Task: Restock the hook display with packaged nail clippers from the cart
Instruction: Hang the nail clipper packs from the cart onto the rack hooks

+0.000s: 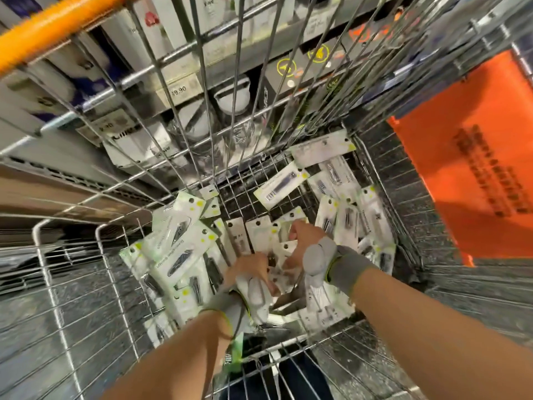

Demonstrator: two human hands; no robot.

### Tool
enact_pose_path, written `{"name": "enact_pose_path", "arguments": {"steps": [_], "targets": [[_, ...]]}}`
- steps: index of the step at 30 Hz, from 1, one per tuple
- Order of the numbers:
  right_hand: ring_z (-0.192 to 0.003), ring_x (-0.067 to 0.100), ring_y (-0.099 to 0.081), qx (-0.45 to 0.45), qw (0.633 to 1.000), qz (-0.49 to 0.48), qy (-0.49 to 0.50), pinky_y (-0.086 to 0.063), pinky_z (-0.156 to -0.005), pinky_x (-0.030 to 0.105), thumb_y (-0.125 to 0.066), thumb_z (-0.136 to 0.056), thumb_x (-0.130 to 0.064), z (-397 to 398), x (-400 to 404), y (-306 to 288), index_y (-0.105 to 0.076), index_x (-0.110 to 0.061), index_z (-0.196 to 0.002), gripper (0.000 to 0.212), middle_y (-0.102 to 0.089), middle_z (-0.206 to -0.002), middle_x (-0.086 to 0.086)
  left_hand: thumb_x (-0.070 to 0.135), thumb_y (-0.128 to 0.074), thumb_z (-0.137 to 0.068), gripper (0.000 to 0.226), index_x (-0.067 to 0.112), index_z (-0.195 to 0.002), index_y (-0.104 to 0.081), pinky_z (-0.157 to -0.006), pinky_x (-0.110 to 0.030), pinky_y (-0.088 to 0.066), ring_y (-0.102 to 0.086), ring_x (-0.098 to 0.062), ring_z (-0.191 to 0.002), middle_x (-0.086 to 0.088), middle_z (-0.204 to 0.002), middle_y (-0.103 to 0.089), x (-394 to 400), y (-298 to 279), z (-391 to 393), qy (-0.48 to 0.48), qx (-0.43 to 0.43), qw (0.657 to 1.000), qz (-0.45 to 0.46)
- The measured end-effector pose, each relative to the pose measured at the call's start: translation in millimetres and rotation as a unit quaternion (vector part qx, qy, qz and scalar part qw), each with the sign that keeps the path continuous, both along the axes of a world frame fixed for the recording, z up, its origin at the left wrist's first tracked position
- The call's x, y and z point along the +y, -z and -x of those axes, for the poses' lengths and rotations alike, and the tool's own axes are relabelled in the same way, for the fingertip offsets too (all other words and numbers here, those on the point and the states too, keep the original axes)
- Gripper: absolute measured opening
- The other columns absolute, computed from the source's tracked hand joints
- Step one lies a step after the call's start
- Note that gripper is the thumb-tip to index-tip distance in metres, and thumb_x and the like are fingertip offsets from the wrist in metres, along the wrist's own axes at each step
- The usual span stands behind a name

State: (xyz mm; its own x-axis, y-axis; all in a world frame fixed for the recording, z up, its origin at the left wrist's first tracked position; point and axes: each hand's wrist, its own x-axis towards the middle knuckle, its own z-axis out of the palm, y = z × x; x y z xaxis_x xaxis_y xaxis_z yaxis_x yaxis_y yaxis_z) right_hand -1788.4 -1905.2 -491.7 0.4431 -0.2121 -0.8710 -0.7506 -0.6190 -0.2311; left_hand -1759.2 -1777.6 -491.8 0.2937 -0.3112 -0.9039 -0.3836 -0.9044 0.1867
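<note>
Both my arms reach down into a wire shopping cart [86, 197]. Several white-and-green packaged nail clippers [178, 249] lie scattered over its mesh floor. My left hand [248, 269], with a grey wrist band, is down among the packs at the centre, fingers curled around a few of them. Just to the right, my right hand [302, 238], also banded, curls its fingers on packs [281, 252] in the same pile. One pack [279, 186] lies face down with a barcode showing. The hook display is out of view.
The cart has an orange handle [57, 21] at top left and tall wire sides all round. Store shelves with boxed goods and price tags [178, 90] stand behind the cart. An orange sign [476, 157] hangs on the right. A speckled grey floor [461, 313] shows below.
</note>
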Motion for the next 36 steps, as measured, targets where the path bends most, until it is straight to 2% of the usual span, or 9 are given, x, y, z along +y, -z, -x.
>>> {"name": "enact_pose_path", "arguments": {"steps": [2, 4, 10, 12, 17, 23, 27, 33, 36], "targets": [[-0.091, 0.019, -0.046, -0.005, 1.000, -0.013, -0.007, -0.028, -0.045, 0.011, -0.049, -0.096, -0.011, 0, -2, 1, -0.040, -0.012, -0.083, 0.016, -0.050, -0.094, 0.011, 0.033, -0.070, -0.081, 0.051, 0.014, -0.125, -0.054, -0.091, -0.029, -0.043, -0.055, -0.024, -0.116, -0.007, -0.125, -0.058, 5, 0, -4, -0.032, -0.008, 0.998, 0.046], [-0.096, 0.020, -0.052, -0.010, 0.999, -0.025, -0.024, -0.028, -0.044, 0.011, -0.061, -0.090, -0.014, 2, -5, -3, -0.052, -0.007, -0.106, 0.020, -0.057, -0.108, 0.010, 0.030, -0.070, -0.081, 0.045, 0.013, -0.121, -0.058, -0.084, -0.025, -0.041, -0.056, -0.022, -0.114, -0.007, -0.122, -0.060, 7, 0, -12, -0.063, -0.013, 0.996, 0.055], [-0.114, 0.022, -0.057, -0.026, 0.999, -0.002, -0.034, -0.045, -0.094, 0.027, -0.067, -0.086, -0.028, -13, -17, -16, -0.063, -0.012, -0.120, 0.038, -0.061, -0.125, 0.004, 0.019, -0.066, -0.086, 0.029, 0.014, -0.115, -0.065, -0.054, -0.006, -0.036, -0.057, -0.015, -0.099, -0.001, -0.116, -0.062, 6, -4, -29, -0.192, -0.032, 0.975, 0.105], [-0.113, 0.021, -0.058, -0.042, 0.999, 0.004, -0.011, -0.043, -0.093, 0.025, -0.066, -0.088, -0.027, -17, -21, -16, -0.063, -0.015, -0.121, 0.035, -0.061, -0.125, 0.003, 0.020, -0.068, -0.085, 0.028, 0.016, -0.112, -0.065, -0.060, -0.004, -0.041, -0.060, -0.016, -0.098, 0.003, -0.104, -0.061, 6, -2, -32, -0.246, -0.048, 0.961, 0.120], [-0.092, 0.013, -0.047, -0.059, 0.996, -0.047, 0.056, -0.038, -0.077, 0.020, -0.069, -0.084, -0.021, -14, -16, -15, -0.054, -0.012, -0.125, 0.044, -0.056, -0.117, 0.002, 0.013, -0.068, -0.083, 0.031, -0.001, -0.111, -0.062, -0.085, -0.036, -0.047, -0.061, -0.037, -0.103, -0.021, -0.109, -0.065, 2, -7, -39, -0.340, -0.065, 0.920, 0.183], [-0.114, 0.022, -0.054, -0.015, 0.998, -0.027, -0.051, -0.040, -0.082, 0.024, -0.077, -0.076, -0.020, -2, -7, -13, -0.043, -0.009, -0.130, 0.065, -0.055, -0.127, 0.007, 0.018, -0.077, -0.073, 0.058, 0.018, -0.123, -0.046, -0.089, -0.032, -0.048, -0.060, -0.026, -0.101, -0.004, -0.109, -0.062, 2, 2, -29, -0.224, -0.014, 0.968, 0.111], [-0.119, 0.028, -0.052, -0.025, 0.987, 0.031, -0.158, -0.040, -0.092, 0.027, -0.066, -0.085, -0.009, 1, 3, -1, -0.045, -0.002, -0.129, 0.049, -0.053, -0.130, 0.015, 0.014, -0.073, -0.075, 0.060, 0.015, -0.123, -0.036, -0.084, -0.030, -0.049, -0.062, -0.025, -0.100, -0.005, -0.107, -0.062, 3, 5, -21, -0.188, -0.046, 0.975, 0.107], [-0.113, 0.030, -0.054, -0.030, 0.993, 0.000, -0.115, -0.043, -0.084, 0.032, -0.069, -0.083, -0.010, 2, -4, -2, -0.041, -0.004, -0.127, 0.053, -0.054, -0.124, 0.017, 0.007, -0.081, -0.068, 0.031, 0.010, -0.088, -0.058, -0.064, -0.017, -0.043, -0.058, -0.006, -0.068, 0.005, -0.073, -0.065, 15, 6, -37, -0.305, 0.025, 0.938, 0.164], [-0.108, 0.025, -0.058, -0.043, 0.994, -0.008, -0.098, -0.045, -0.084, 0.026, -0.080, -0.072, -0.018, 0, -11, -11, -0.053, -0.009, -0.124, 0.059, -0.062, -0.117, 0.008, 0.001, -0.083, -0.061, 0.024, 0.004, -0.078, -0.066, -0.071, -0.023, -0.056, -0.066, -0.007, -0.061, 0.006, -0.057, -0.068, 22, 9, -45, -0.455, 0.154, 0.851, 0.213]]}}
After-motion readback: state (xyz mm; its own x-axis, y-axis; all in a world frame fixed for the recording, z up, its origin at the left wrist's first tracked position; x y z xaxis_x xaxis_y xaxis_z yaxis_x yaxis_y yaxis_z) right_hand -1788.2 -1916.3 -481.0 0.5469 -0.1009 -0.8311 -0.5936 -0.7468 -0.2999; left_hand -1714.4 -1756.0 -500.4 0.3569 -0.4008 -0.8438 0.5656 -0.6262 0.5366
